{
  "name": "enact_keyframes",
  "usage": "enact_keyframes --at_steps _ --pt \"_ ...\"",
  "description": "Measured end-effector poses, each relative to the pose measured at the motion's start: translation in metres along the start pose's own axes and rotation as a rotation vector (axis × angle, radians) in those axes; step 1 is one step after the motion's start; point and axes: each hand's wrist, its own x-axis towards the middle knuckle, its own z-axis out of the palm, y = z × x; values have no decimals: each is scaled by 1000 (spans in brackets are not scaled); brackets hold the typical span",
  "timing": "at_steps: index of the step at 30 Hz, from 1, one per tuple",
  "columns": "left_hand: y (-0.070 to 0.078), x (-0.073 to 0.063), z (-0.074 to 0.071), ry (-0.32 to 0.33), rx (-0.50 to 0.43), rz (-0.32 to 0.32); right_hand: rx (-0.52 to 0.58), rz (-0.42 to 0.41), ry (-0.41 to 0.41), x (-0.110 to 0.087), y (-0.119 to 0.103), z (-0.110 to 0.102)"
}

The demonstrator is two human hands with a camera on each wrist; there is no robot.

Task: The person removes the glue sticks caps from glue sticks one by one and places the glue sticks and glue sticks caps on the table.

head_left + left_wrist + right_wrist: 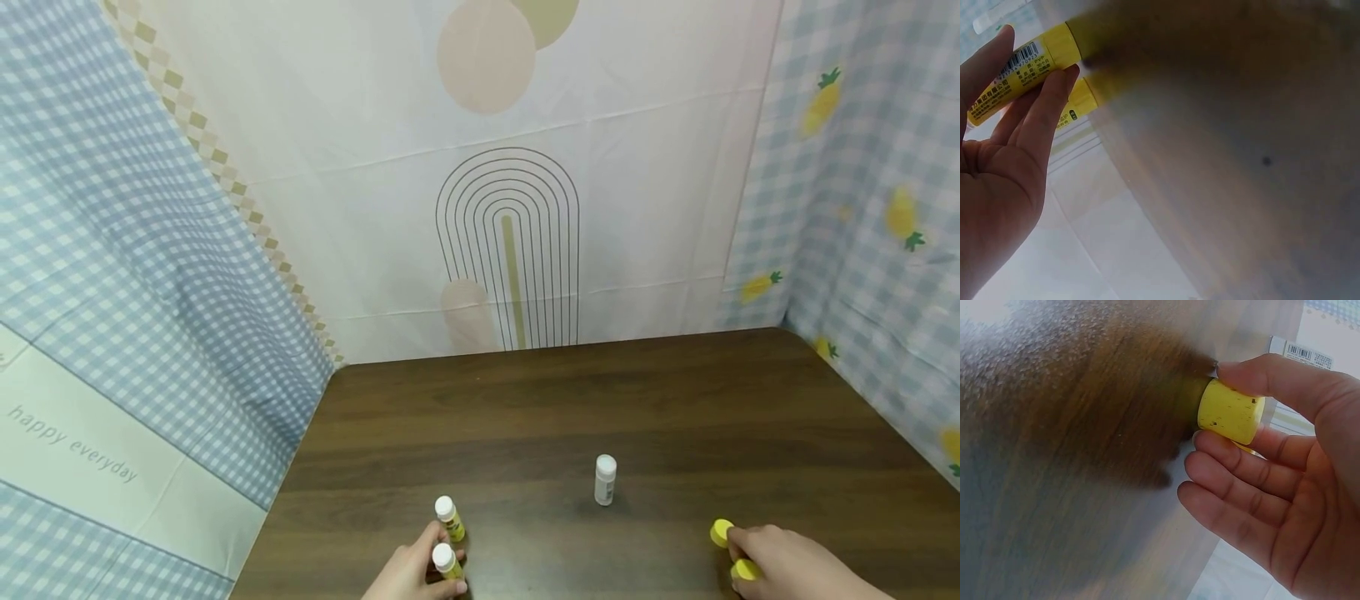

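Observation:
My left hand point(412, 568) holds a yellow glue stick point(1022, 72) with a white top, thumb on one side and fingers on the other. A second yellow glue stick point(453, 522), also white-topped, stands just beyond those fingers; the left wrist view shows it partly behind them. Over on the right, my right hand point(783, 560) pinches a short yellow cap point(1230, 411) between thumb and fingers, close to the tabletop. Another yellow cap point(722, 532) sits at the far side of this hand, mostly hidden in the right wrist view.
A white stick-shaped container point(604, 479) stands upright on the dark wooden table point(525, 417) between the hands, farther back. A pale patterned cloth point(360, 208) hangs behind the table, with blue checked cloths point(150, 167) along the sides.

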Motion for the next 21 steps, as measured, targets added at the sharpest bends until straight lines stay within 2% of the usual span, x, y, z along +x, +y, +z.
enact_keyframes --at_steps 7,11,15,21 --pt "-1 0 4 -1 13 -21 -3 64 4 -2 -4 1" --pt "-2 0 4 0 24 -24 -24 64 27 -4 -6 2" --pt "-1 -2 2 5 28 -31 -44 42 50 -5 -5 4" --pt "2 -10 -4 9 53 -53 32 3 -3 -7 -1 1"
